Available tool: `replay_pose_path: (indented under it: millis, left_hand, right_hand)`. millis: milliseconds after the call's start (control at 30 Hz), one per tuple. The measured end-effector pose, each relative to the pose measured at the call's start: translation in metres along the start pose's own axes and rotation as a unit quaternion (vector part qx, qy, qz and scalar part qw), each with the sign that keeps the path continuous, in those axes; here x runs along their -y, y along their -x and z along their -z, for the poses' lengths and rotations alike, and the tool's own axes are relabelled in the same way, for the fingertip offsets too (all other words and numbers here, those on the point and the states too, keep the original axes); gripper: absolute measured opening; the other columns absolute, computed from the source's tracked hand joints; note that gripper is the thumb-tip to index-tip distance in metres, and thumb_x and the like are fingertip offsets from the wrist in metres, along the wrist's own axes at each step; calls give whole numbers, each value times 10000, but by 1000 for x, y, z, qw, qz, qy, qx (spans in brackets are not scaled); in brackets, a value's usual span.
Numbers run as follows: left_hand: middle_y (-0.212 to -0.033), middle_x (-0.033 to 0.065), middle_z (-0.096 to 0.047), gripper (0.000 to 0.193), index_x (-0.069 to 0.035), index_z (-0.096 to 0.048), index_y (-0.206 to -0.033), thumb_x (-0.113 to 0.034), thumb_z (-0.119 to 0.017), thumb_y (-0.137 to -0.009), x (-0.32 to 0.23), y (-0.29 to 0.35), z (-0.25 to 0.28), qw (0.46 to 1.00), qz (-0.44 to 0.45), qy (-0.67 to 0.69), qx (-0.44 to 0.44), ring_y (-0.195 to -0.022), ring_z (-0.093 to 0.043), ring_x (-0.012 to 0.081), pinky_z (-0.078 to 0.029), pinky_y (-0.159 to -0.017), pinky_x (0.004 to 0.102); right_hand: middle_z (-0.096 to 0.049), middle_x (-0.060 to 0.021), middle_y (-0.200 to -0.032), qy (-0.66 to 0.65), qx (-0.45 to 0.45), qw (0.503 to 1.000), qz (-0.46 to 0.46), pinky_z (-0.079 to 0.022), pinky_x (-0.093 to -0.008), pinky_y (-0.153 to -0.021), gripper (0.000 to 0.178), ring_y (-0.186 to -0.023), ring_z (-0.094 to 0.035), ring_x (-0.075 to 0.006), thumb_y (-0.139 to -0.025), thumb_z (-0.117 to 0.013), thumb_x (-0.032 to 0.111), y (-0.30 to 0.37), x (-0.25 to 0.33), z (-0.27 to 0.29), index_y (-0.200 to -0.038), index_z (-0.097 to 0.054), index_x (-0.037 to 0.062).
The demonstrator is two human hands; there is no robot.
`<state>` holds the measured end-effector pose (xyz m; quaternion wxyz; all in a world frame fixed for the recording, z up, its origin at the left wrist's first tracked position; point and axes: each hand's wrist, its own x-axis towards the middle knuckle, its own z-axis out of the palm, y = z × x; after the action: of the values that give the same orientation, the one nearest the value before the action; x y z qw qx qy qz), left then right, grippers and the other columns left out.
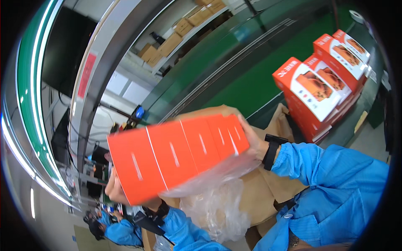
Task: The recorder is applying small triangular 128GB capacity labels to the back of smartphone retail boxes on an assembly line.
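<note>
A row of several red boxes, pressed side by side, spans the space between my two hands. My left hand grips the row's left end, its fingers partly behind the boxes. At the other end my right hand is closed on the row, a black band on that wrist. Beneath the boxes hangs a clear plastic bag, crumpled, inside an open brown cardboard carton. Whether the boxes touch the plastic is hard to tell.
Stacks of red and white printed boxes stand at the right on a green surface. A green conveyor belt runs behind. Cardboard boxes line a far shelf. Another person in blue is at the lower left.
</note>
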<state>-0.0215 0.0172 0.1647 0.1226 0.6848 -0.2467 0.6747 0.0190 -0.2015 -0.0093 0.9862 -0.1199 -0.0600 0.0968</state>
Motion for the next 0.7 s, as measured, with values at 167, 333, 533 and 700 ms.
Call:
replay_pose_path:
  millis: [167, 333, 533, 700]
  left_hand:
    - [-740, 40, -420, 441, -23, -411, -669, -441, -424, -808, -63, -19, -31, 980, -101, 48, -167, -789, -518, 150, -453, -667, 305]
    - [-933, 159, -440, 387, 36, -369, -964, -266, -535, -787, -113, -51, -7, 951, -258, 161, -55, -871, -539, 282, -499, -734, 330]
    - [-945, 158, -445, 408, 35, -381, -974, -309, -510, -796, -252, -120, -20, 937, -253, 229, -81, -871, -539, 270, -495, -740, 326]
    - [-954, 157, -449, 431, 33, -391, -982, -346, -489, -803, -377, -178, -58, 908, -250, 334, -52, -872, -539, 260, -492, -746, 323]
  right_hand:
    - [-508, -86, -1090, -162, 144, 975, -39, -403, -357, -858, 536, -994, -497, -195, -805, -388, 509, 54, 43, 32, -1097, -468, 67]
    - [-532, -112, -1044, -151, 143, 978, -30, -440, -382, -795, 582, -931, -530, -207, -765, -442, 537, 108, 81, 26, -1061, -478, 37]
    - [-529, -24, -1054, -138, 171, 975, 20, -411, -305, -829, 389, -929, -505, -125, -819, -461, 400, 196, 149, -32, -1010, -510, 64]
    - [-529, -82, -1057, -162, 285, 935, 137, -430, -329, -816, 452, -924, -532, -173, -828, -405, 443, 274, 266, -31, -1057, -480, 61]
